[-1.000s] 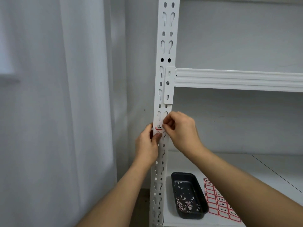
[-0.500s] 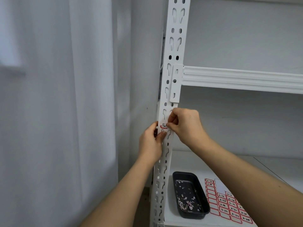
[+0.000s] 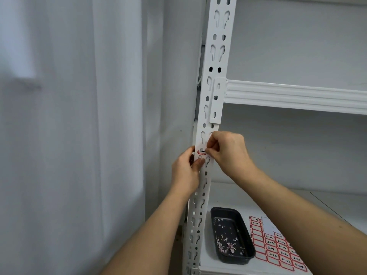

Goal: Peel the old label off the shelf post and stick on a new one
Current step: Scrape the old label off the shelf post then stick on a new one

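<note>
Peeling at one red-bordered white paper label (image 3: 201,153) on one white perforated metal shelf post (image 3: 215,80), two bare hands are seen. The label's edge is pinched by the curled fingers of the right hand (image 3: 228,151); the post just below is gripped by the left hand (image 3: 186,171), thumb pressed flat. On the white shelf board (image 3: 222,195) one black rectangular tray (image 3: 246,255) holds many paper scraps (image 3: 226,243), beside one sheet of red-bordered labels (image 3: 278,249)

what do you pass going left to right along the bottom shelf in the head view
shelf post → black tray holding paper scraps → sheet of red-bordered labels
</note>
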